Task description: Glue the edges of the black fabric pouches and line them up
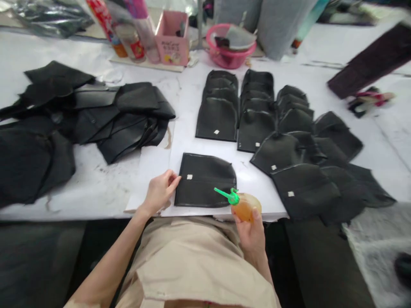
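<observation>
Flat in front of me on the white table lies a black leather-like panel (205, 188) with one rounded end and a small white tag near its straight left edge. My left hand (162, 190) pinches that left edge between thumb and fingers. In my right hand (250, 231) is a squeeze bottle (247, 207) of amber liquid, gripped around its body. Its green nozzle (233, 196) points left, over the panel's lower right part. Whether any liquid is coming out cannot be seen.
Loose black pieces (128, 115) pile up at the left. Overlapping rows of similar tagged panels (218, 117) cover the right side. Along the back stand a pink box (175, 49), a pink basin (229, 55) and several bottles. A dark upright block (372, 60) is at far right.
</observation>
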Tool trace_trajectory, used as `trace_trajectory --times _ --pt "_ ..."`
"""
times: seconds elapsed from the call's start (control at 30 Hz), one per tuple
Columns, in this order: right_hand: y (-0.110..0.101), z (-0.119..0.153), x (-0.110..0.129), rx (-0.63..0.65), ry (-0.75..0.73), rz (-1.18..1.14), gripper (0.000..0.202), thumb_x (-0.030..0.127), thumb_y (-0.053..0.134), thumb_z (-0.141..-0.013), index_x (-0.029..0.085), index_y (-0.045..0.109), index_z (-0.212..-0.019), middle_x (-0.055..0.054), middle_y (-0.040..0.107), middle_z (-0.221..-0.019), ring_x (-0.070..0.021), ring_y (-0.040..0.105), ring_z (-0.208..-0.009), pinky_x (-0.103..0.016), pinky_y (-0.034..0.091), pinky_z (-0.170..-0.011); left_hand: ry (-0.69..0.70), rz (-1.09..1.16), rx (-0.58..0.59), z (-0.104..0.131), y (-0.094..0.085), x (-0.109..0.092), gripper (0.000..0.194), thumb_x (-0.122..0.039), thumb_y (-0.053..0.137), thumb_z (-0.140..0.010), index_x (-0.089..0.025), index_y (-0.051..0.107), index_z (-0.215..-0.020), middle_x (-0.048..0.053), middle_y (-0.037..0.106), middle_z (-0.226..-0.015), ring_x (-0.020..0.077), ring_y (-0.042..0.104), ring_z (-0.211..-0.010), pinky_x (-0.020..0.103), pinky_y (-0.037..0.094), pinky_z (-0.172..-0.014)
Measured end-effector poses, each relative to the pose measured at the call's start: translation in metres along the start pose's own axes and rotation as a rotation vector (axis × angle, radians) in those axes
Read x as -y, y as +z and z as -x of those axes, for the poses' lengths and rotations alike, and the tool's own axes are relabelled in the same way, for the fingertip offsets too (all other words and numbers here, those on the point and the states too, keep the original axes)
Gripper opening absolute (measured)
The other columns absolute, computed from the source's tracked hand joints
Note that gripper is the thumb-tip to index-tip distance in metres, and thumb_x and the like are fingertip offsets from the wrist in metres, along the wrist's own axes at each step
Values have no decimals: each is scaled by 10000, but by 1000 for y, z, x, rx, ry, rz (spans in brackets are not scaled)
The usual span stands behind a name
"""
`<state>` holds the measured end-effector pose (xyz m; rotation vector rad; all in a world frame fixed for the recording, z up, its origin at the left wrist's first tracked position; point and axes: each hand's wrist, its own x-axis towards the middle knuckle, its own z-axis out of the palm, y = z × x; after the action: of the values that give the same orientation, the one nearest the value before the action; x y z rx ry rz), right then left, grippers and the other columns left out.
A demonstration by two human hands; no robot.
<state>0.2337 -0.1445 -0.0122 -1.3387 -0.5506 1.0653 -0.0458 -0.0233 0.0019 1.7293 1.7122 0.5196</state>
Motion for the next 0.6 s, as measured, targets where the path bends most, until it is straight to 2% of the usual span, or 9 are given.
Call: trace_trajectory --times 0.1,0.17,0.23,0.27,0.33,0.4,0.47,0.6 --pt "-24 -17 1 -182 -75 -94 442 637 642 -928 228 689 -1087 -109 751 -1061 -263 726 -880 -372 615 -623 -4 273 20 -5 3 0 332 -545 629 -854 -252 547 -720 -20 614 -679 194 599 -646 311 484 -657" --pt "-42 -26 4 -247 -98 -153 442 636 677 -908 228 707 -1077 -98 750 -1031 -248 713 -836 -323 576 -551 -112 492 1 -11 7 -1 360 -551 760 -736 -251 563 -765 -22 648 -732 203 642 -703 315 533 -680" --pt "-59 -31 6 -281 -98 -211 461 648 698 -893 216 716 -1052 -88 739 -978 -223 685 -759 -273 510 -474 -288 706 25 -15 11 -3 462 -483 880 -600 -255 596 -884 -13 716 -813 223 696 -754 325 573 -688" --pt "-67 -31 7 -292 -87 -247 480 663 711 -881 208 718 -1035 -84 732 -957 -210 670 -728 -255 484 -451 -371 802 75 -16 11 -5 526 -435 916 -557 -257 614 -949 -1 746 -858 235 719 -778 334 589 -694" --pt "-78 -31 9 -323 -41 -348 510 666 778 -827 196 720 -1018 -73 725 -945 -187 651 -711 -230 471 -445 -476 950 246 -16 12 -8 591 -345 951 -528 -241 655 -1028 40 782 -935 262 750 -829 351 614 -719" --pt "-84 -30 12 -383 19 -481 541 619 882 -740 186 726 -1024 -67 726 -960 -169 648 -734 -207 490 -474 -490 1056 422 -15 12 -11 550 -284 955 -561 -200 704 -1044 90 796 -1016 289 766 -899 361 626 -769" --pt "-86 -30 15 -456 63 -595 585 552 965 -644 174 736 -1027 -67 731 -966 -156 640 -746 -187 499 -494 -471 1134 524 -13 14 -15 474 -237 939 -611 -171 739 -1035 115 798 -1082 305 768 -958 357 627 -812" --pt "-86 -33 24 -508 73 -680 631 506 1015 -538 165 753 -1000 -61 730 -924 -135 601 -710 -155 459 -462 -432 1278 566 -12 23 -36 432 -187 891 -659 -197 776 -1076 93 798 -1141 323 764 -1018 372 628 -856"
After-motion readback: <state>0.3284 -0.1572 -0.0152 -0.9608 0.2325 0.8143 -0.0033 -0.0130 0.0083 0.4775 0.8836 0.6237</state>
